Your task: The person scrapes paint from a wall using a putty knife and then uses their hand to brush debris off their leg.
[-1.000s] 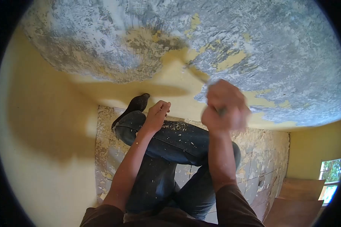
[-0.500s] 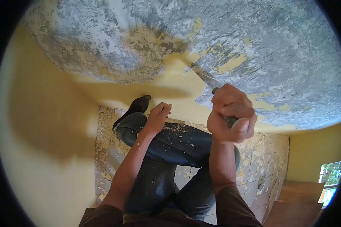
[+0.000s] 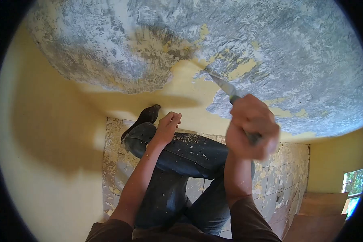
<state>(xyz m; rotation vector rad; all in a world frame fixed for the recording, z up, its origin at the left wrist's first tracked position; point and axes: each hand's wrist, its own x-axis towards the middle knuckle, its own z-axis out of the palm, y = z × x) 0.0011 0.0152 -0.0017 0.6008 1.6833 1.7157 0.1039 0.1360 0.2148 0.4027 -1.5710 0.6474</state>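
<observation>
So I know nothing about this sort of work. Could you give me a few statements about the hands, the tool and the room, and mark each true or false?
1. The right hand grips a bladed tool by its handle. True.
2. The left hand holds a paintbrush. False: no tool shows in it.
3. Pale flakes lie on the dark jeans. True.
4. The wall in front is one even yellow. False: much of it is mottled gray and white, with yellow patches.
5. A window shows near the left edge of the picture. False: it is near the right edge.
</observation>
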